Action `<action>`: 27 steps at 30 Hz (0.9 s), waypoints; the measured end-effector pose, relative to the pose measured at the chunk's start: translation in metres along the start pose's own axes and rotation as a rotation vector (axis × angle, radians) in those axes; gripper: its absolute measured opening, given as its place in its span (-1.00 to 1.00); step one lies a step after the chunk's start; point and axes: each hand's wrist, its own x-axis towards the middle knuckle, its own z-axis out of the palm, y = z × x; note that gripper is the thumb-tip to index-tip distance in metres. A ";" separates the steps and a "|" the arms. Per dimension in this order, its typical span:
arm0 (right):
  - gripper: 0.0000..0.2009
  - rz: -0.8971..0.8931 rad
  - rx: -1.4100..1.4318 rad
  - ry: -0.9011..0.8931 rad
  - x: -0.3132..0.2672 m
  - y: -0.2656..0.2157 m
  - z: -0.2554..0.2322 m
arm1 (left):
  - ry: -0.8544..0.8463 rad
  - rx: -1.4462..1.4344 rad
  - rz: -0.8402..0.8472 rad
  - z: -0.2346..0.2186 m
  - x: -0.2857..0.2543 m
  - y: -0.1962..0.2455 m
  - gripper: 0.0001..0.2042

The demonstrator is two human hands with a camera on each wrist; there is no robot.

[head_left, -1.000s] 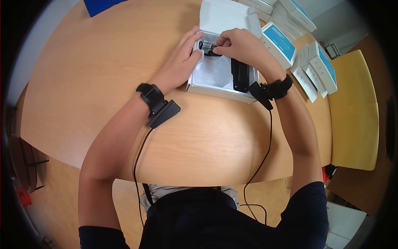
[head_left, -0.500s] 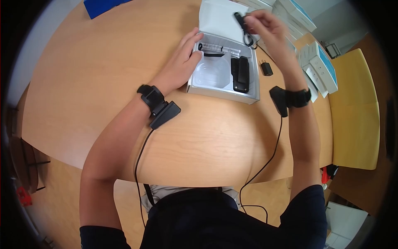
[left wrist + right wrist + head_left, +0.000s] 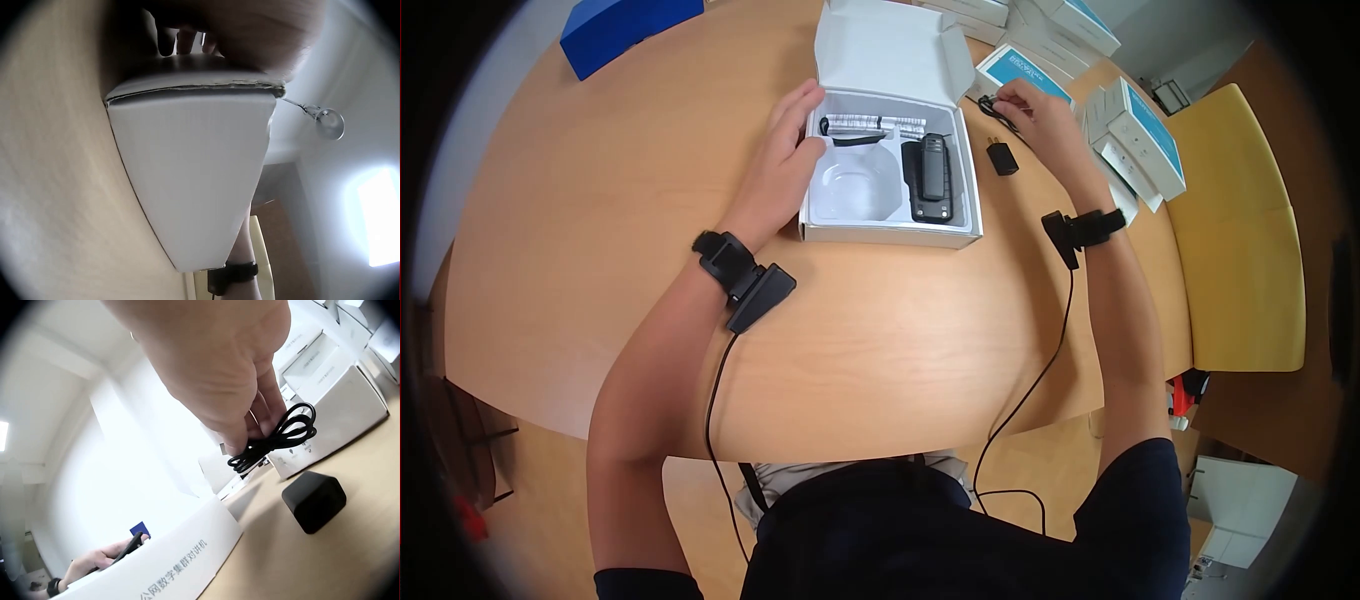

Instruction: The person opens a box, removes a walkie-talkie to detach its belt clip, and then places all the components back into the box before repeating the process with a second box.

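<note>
An open white box stands on the table with its lid raised at the back. My left hand rests along its left wall, the thumb over the rim. Inside lie a black handheld radio, a black strap and a clear plastic wrap with printed marks. To the right of the box, my right hand pinches a coiled black cable low over the table. A black charger plug sits nearby, between box and hand.
White boxes with blue labels are stacked at the back right, close to my right hand. A blue box stands at the far left. Beyond the table's right edge is a yellow chair.
My right hand has lifted the coiled cable out of the box, carried it right and lowered it near the plug. My left hand has stayed at the box's left wall. The head view has shifted.
</note>
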 end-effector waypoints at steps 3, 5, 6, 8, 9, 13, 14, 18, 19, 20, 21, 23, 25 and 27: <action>-0.80 0.050 0.024 -0.062 0.002 0.007 0.015 | 0.020 -0.044 -0.003 0.000 0.000 -0.002 -0.46; -0.81 0.088 0.002 -0.131 0.002 0.004 0.019 | 0.023 -0.029 0.001 -0.001 0.001 0.000 -0.46; -0.82 0.104 -0.007 -0.167 0.002 0.002 0.022 | 0.023 -0.012 0.001 -0.001 0.001 0.001 -0.46; -0.80 0.104 -0.007 -0.179 0.003 -0.003 0.024 | 0.029 0.000 -0.014 -0.002 -0.001 0.003 -0.46; -0.79 0.103 -0.005 -0.185 0.004 -0.006 0.024 | 0.033 -0.005 -0.025 -0.001 -0.001 0.004 -0.45; -0.74 0.148 -0.020 -0.003 0.010 -0.024 0.013 | 0.041 -0.029 -0.033 0.001 -0.002 0.008 -0.45; -0.71 0.107 0.078 0.091 0.010 -0.040 0.013 | 0.043 -0.009 -0.023 0.001 -0.002 0.009 -0.46; -0.69 -0.169 0.213 -0.044 0.010 -0.092 0.015 | 0.045 0.028 -0.004 0.001 -0.002 0.009 -0.46; -0.69 -0.174 0.219 -0.141 0.009 -0.104 0.021 | 0.045 0.027 -0.002 0.002 -0.002 0.009 -0.46; -0.68 -0.180 0.224 -0.237 0.008 -0.115 0.026 | 0.042 0.035 0.000 0.002 -0.002 0.009 -0.45; -0.68 -0.187 0.229 -0.332 0.009 -0.123 0.032 | 0.039 0.045 0.002 0.001 -0.002 0.009 -0.45; -0.61 -0.226 0.204 -0.376 0.013 -0.131 0.046 | 0.035 0.063 0.008 0.000 -0.001 0.008 -0.45; -0.54 -0.266 0.170 -0.401 0.014 -0.130 0.060 | 0.032 0.081 0.013 0.000 -0.001 0.009 -0.44; -0.48 -0.309 0.128 -0.407 0.015 -0.126 0.071 | 0.033 0.100 0.013 0.000 -0.002 0.011 -0.44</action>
